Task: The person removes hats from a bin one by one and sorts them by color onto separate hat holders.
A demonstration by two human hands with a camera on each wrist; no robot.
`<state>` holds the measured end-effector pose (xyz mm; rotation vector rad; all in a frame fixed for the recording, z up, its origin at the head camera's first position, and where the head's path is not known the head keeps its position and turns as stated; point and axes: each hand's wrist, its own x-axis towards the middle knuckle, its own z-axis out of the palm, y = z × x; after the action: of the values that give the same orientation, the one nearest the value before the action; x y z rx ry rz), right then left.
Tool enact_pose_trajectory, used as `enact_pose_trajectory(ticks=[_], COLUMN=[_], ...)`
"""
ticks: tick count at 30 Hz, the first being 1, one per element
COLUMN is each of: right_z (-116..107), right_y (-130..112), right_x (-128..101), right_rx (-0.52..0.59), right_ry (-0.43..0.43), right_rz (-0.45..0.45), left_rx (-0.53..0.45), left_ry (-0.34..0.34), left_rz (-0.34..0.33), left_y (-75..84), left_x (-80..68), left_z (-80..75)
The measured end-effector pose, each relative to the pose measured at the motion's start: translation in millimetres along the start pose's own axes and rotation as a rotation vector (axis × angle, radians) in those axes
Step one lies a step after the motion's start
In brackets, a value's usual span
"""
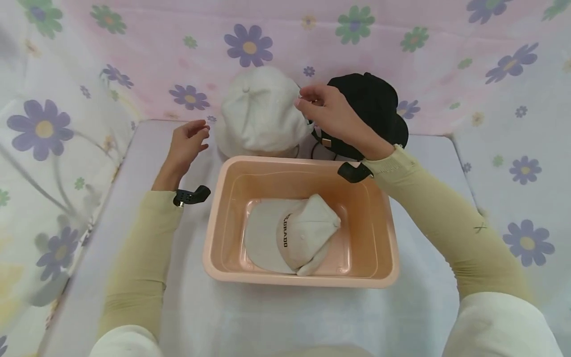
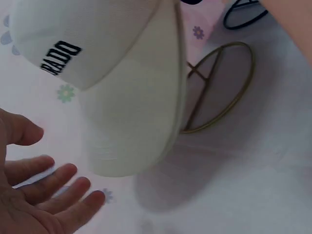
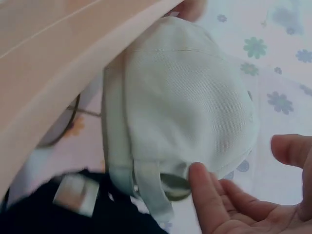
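Note:
A white baseball cap [image 1: 263, 111] sits on a wire stand [image 2: 219, 87] behind the tub; dark letters show on its front in the left wrist view. My left hand [image 1: 185, 148] is beside its brim, fingers spread and apart from it. My right hand [image 1: 332, 116] is at the cap's back, near the strap [image 3: 151, 187]. In the right wrist view the index fingertip overlaps the cap's edge; whether it touches cannot be told. A black cap [image 1: 368, 99] stands partly behind my right hand. Another off-white cap [image 1: 308, 230] lies on its side in the peach plastic tub [image 1: 214, 223].
The tub stands on a white-covered table [image 1: 276, 317], just in front of the caps on stands. Flower-print cloth [image 1: 285, 29] hangs at the back and both sides. Under the black cap, part of a dark wire stand [image 1: 318, 151] shows.

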<state>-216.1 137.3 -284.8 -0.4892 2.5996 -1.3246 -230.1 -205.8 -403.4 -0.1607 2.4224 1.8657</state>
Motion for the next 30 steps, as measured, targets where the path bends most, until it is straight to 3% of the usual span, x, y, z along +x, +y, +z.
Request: enact_pose_trajectory(ticks=[4,6,16,21,24,27,30], right_z=[0.5,-0.5,-4.7,-3.8,-3.6,-3.6,-4.5], right_y=[-3.8,-4.5,1.5,0.7,-0.3,-1.8,-3.4], right_x=[7.9,10.2,19.0,20.5,21.8,24.2,28.1], right_rx=[0.061,0.080,0.178,0.163,0.169,0.189,0.249], right_ry=[-0.031,-0.039,-0.069,-0.028,-0.017,-0.022,-0.049], right_rz=[0.091,0.110,0.182,0.225,0.239,0.244,0.278], left_rx=[-0.010,-0.043,-0.297,-0.464,-0.529,-0.523,-0.492], left_ry=[-0.087,-0.097,0.052,0.046,0.001,-0.045,-0.041], left_rz=[-0.119,-0.174,-0.329,-0.351,-0.328,-0.283,-0.236], left_y=[-10.7,-14.0,-24.1,-27.4,-27.5,-25.8,-22.9], left_x=[-0.7,-1.8,-3.3,-2.4,-1.1,0.2,0.9], left_z=[9.2,12.6,16.0,15.9,13.7,11.7,9.5])
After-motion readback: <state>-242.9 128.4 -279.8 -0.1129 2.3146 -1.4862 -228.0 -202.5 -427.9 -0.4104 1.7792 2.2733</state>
